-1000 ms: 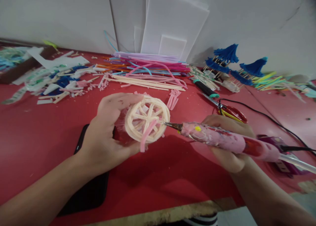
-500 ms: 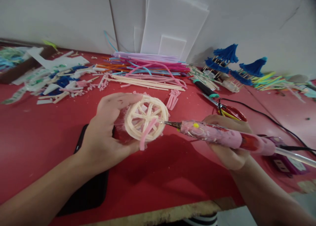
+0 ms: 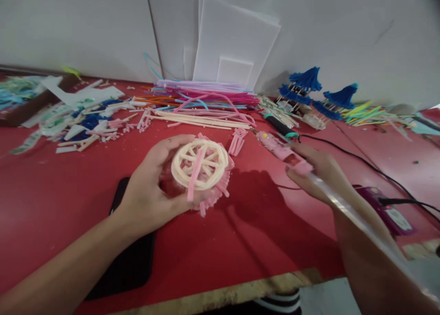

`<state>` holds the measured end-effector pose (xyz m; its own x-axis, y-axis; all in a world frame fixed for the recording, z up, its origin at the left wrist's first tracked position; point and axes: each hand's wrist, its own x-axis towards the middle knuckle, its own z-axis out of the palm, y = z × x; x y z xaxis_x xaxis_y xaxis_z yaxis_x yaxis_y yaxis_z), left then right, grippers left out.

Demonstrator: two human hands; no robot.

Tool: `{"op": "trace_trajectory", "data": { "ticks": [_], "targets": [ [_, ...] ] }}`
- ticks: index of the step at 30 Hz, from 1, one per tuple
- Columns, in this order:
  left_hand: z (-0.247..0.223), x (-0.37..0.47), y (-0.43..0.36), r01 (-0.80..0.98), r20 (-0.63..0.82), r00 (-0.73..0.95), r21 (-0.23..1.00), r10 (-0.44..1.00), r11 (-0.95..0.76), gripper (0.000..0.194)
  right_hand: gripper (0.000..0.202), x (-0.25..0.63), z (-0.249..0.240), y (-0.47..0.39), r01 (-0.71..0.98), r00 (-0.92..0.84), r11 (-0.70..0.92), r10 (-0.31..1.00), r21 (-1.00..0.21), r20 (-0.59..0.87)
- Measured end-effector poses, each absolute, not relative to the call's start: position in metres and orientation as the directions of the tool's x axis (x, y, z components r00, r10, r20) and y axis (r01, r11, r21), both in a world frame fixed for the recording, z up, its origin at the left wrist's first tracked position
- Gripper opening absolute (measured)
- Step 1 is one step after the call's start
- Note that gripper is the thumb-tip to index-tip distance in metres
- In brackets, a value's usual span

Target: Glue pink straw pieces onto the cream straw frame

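Observation:
My left hand (image 3: 147, 182) is closed around a small round craft piece (image 3: 215, 164), cream-coloured on top with spokes like a wheel and fringed with pink sticks at its side and underside. Across the wheel lies one pink strip (image 3: 195, 173), its lower end sticking out past the rim near my thumb. My right hand (image 3: 314, 173) grips a pink hot glue gun (image 3: 280, 150), a clear glue stick (image 3: 347, 209) trailing out of its back. The gun's nozzle points away to the upper left, apart from the wheel and close to a small pile of cut pink sticks (image 3: 237, 142).
Bundles of coloured sticks (image 3: 206, 97) lie along the wall. Scraps (image 3: 89, 122) cover the left. Blue roof-shaped models (image 3: 305, 80) stand at back right, near a green-black handled tool (image 3: 280, 125). A black phone (image 3: 127, 264) lies under my left arm; a purple power strip (image 3: 388, 209) sits right.
The glue gun has moved away from the wheel, up and to the right, its nozzle turned toward the back. The wheel has tilted, showing more pink fringe, and the pink strip now lies across its middle.

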<state>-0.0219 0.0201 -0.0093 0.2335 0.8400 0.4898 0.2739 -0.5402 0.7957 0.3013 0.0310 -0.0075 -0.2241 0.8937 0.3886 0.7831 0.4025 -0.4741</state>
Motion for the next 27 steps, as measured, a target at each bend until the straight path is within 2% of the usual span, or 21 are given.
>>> {"op": "trace_trajectory", "data": {
  "ticks": [2, 5, 9, 12, 15, 18, 20, 27],
  "targets": [
    [-0.008, -0.023, 0.020, 0.299, 0.401, 0.281, 0.827, 0.872, -0.476, 0.069, 0.032, 0.313, -0.013, 0.034, 0.869, -0.250, 0.348, 0.923, -0.352, 0.293],
    [-0.008, -0.024, 0.018, 0.343, 0.290, 0.333, 0.849, 0.897, -0.402, 0.074, 0.038, 0.328, -0.031, 0.035, 0.954, -0.197, 0.236, 0.958, -0.185, 0.207],
    [-0.008, -0.025, 0.017, 0.358, 0.251, 0.364, 0.851, 0.897, -0.384, 0.085, 0.036, 0.339, -0.046, 0.036, 0.988, -0.131, 0.144, 0.969, -0.049, 0.209],
    [-0.008, -0.025, 0.017, 0.348, 0.231, 0.375, 0.863, 0.897, -0.368, 0.090, 0.035, 0.330, -0.038, 0.041, 0.991, -0.131, 0.133, 0.959, 0.007, 0.252],
    [-0.009, -0.024, 0.016, 0.336, 0.218, 0.381, 0.872, 0.898, -0.355, 0.095, 0.030, 0.304, -0.021, 0.054, 0.976, -0.204, 0.216, 0.929, -0.003, 0.308],
    [-0.013, -0.026, 0.017, 0.320, 0.227, 0.390, 0.875, 0.892, -0.362, 0.099, 0.027, 0.273, -0.012, 0.072, 0.840, -0.478, 0.537, 0.802, -0.082, 0.357],
    [-0.018, -0.028, 0.018, 0.303, 0.248, 0.403, 0.872, 0.881, -0.384, 0.104, 0.028, 0.256, -0.012, 0.087, 0.740, -0.613, 0.667, 0.724, -0.092, 0.317],
    [-0.030, -0.038, 0.023, 0.212, 0.333, 0.494, 0.850, 0.803, -0.482, 0.123, 0.020, 0.237, -0.026, 0.122, 0.658, -0.713, 0.743, 0.667, -0.124, 0.218]
  ]
}}
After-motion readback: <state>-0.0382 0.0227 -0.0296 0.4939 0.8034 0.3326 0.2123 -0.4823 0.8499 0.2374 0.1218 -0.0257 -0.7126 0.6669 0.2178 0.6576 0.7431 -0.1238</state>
